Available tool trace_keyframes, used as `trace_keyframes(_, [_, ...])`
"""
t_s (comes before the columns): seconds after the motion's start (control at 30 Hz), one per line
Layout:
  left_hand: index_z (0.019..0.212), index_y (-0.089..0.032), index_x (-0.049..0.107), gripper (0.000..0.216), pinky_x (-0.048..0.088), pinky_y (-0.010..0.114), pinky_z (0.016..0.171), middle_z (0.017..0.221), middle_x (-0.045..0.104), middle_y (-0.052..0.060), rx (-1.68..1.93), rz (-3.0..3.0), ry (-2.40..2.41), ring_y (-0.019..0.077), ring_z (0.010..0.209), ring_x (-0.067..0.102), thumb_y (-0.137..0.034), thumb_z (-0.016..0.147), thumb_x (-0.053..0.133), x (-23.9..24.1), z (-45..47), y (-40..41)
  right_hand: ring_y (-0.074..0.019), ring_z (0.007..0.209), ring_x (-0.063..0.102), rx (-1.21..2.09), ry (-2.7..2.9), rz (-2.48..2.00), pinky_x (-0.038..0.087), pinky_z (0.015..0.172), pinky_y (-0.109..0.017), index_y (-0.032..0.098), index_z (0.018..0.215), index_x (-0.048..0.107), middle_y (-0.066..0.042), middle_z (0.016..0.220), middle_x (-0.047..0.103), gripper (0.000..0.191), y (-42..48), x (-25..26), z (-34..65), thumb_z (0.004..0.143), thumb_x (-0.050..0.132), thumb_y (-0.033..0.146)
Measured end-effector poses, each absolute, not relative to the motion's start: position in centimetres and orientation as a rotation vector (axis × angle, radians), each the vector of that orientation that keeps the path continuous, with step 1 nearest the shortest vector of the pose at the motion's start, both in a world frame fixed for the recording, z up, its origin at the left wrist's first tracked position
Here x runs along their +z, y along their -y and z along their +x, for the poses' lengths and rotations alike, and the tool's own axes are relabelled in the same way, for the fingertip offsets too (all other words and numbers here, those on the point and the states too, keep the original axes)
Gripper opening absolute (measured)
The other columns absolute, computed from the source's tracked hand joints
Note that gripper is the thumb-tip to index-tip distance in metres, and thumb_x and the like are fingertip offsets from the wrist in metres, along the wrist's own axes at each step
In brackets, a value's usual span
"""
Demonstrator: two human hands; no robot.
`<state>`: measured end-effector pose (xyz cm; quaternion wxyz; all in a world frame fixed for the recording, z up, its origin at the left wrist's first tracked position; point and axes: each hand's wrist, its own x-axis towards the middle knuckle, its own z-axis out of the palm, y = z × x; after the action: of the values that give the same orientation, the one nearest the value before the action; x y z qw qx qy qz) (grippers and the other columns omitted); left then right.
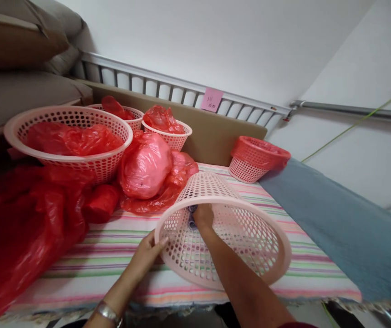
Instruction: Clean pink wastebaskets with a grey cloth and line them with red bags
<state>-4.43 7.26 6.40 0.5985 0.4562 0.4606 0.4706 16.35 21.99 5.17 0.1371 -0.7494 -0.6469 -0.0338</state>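
Note:
A pink perforated plastic basket (250, 237) lies tipped on its side on the striped cloth, its mouth facing me. My left hand (147, 253) grips its rim at the lower left, thumb over the edge. My right hand (202, 216) reaches deep inside the basket, fingers closed on a small dark cloth-like thing pressed against the bottom; I cannot make out what it is.
Three pink baskets holding red plastic bags: a large one (68, 157) at left, two smaller ones (168, 134) behind. Loose red bags (145, 166) lie between. A stack of small baskets (258, 159) stands at the back right. Cardboard (212, 132), a rail and a blue cloth (335, 223) border the surface.

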Motion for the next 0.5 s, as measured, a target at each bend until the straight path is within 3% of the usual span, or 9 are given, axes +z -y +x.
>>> trace_keyframes(0.13, [0.111,-0.011,0.068,0.055,0.044,0.042,0.098,0.111,0.072,0.012,1.160,1.080,-1.038,0.0320,0.108,0.062,-0.053,0.077,0.061,5.9,-4.2,-8.0,-0.0248,0.100,0.057,-0.055,1.868,-2.188,0.042,0.083,-0.033,0.019,0.124,0.054,-0.013,0.110,0.060,0.046,-19.0,6.0,14.5,0.080,0.045,0.009])
trace_keyframes(0.23, [0.113,-0.008,0.066,0.063,0.047,0.042,0.093,0.103,0.074,0.014,1.170,0.993,-1.022,0.0318,0.100,0.066,-0.059,0.075,0.060,5.0,-3.6,-7.9,-0.0239,0.100,0.058,-0.016,1.906,-2.128,0.044,0.085,-0.031,0.018,0.118,0.058,-0.013,0.111,0.060,0.040,-13.0,5.7,12.3,0.081,0.045,0.011])
trace_keyframes(0.37, [0.104,-0.008,0.068,0.061,0.049,0.039,0.089,0.089,0.076,0.012,1.167,0.951,-1.005,0.0297,0.091,0.068,-0.061,0.074,0.060,4.6,-3.3,-7.1,-0.0259,0.117,0.051,0.105,2.081,-1.782,0.040,0.097,-0.034,0.022,0.120,0.057,-0.010,0.126,0.055,0.055,-4.4,4.2,10.8,0.069,0.049,0.002])
trace_keyframes(0.5, [0.104,-0.011,0.068,0.064,0.048,0.039,0.090,0.088,0.076,0.011,1.179,0.900,-0.992,0.0283,0.087,0.068,-0.065,0.070,0.062,4.4,-2.8,-6.0,-0.0247,0.112,0.053,0.164,2.041,-1.744,0.043,0.094,-0.032,0.022,0.117,0.058,-0.009,0.117,0.058,0.054,-3.6,4.6,11.6,0.068,0.048,0.002])
